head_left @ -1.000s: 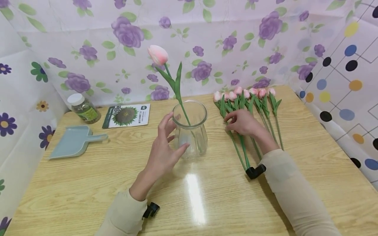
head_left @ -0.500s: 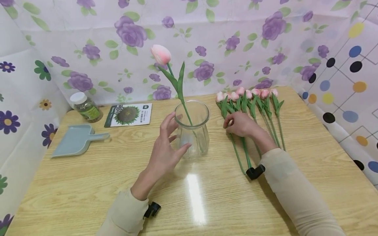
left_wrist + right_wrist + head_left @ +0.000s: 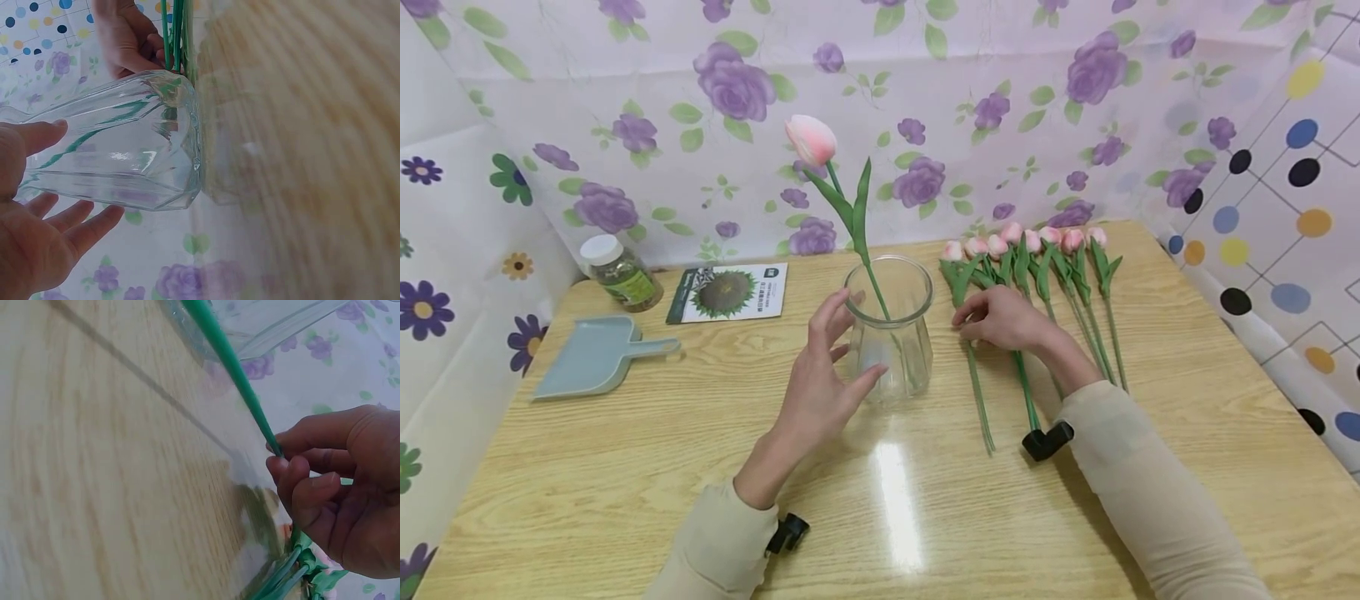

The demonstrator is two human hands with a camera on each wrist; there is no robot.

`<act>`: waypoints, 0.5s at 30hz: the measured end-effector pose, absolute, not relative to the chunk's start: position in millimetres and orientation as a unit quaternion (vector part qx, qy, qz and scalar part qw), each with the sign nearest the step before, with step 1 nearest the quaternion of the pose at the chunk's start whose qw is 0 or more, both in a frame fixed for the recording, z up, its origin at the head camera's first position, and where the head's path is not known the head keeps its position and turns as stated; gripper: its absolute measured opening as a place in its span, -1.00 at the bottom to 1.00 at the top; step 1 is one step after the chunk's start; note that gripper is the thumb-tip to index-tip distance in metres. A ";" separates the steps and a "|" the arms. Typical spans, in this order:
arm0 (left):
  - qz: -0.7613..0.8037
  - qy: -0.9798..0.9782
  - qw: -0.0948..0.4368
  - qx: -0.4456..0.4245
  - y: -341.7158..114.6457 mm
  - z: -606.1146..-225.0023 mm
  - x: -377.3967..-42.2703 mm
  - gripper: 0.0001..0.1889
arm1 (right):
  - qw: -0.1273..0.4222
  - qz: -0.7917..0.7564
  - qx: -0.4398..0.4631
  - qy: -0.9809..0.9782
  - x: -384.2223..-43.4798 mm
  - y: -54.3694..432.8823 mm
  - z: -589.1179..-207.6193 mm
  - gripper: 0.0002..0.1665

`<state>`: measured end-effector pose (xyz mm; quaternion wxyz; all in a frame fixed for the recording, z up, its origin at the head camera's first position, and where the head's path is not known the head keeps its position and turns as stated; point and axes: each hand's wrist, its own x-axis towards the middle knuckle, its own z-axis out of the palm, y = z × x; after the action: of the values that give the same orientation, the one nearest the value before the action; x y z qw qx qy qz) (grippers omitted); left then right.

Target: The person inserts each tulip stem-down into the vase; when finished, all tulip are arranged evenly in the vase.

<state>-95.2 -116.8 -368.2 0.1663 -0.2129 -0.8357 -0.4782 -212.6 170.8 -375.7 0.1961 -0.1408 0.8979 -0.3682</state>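
Note:
A clear glass vase (image 3: 891, 358) stands upright on the wooden table, with one pale pink tulip (image 3: 811, 140) leaning left in it. My left hand (image 3: 820, 375) loosely holds the vase from its left side, thumb in front and fingers along the far side. To the right of the vase, my right hand (image 3: 1003, 318) pinches the green stem of another pink tulip (image 3: 234, 362) between thumb and fingertips. That stem's lower end angles toward me. Several more pink tulips (image 3: 1072, 240) lie in a row beside and under the right hand, blossoms toward the back.
At the left are a lidded jar (image 3: 621, 275), a seed packet (image 3: 727, 292) with a sunflower picture and a light blue dustpan (image 3: 591, 357). Flower-printed cloth (image 3: 917, 75) rises along the table's back edge, and a dotted cloth (image 3: 1270, 225) hangs at the right.
My right hand has shifted slightly left, drawing the pinched tulip away from the others, its stem end swinging left. The left hand and vase stay in place.

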 end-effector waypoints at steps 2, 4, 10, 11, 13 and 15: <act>-0.475 -0.836 0.170 -0.217 -117.0 -368.5 -95.9 0.10 | 0.196 -0.382 -0.146 0.891 -213.1 170.1 -375.6 -0.73; -0.474 -0.835 0.174 -0.221 -117.2 -368.6 -97.0 0.08 | 0.195 -0.397 -0.150 0.884 -214.4 169.6 -375.2 -0.72; -0.470 -0.837 0.175 -0.221 -117.4 -367.8 -97.6 0.07 | 0.188 -0.434 -0.150 0.868 -214.8 168.5 -371.5 -0.67; -0.470 -0.837 0.174 -0.220 -117.2 -367.7 -97.3 0.07 | 0.186 -0.439 -0.148 0.866 -213.9 168.6 -370.7 -0.66; -0.470 -0.838 0.172 -0.218 -116.8 -367.7 -96.8 0.07 | 0.183 -0.452 -0.140 0.862 -211.6 168.8 -368.8 -0.63; -0.470 -0.838 0.170 -0.218 -116.7 -367.8 -96.3 0.08 | 0.179 -0.463 -0.134 0.858 -209.6 169.2 -366.9 -0.61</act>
<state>-96.3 -116.7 -367.8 0.1701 -0.2178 -0.8381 -0.4703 -209.6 169.2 -366.9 0.1791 -0.1343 0.8576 -0.4630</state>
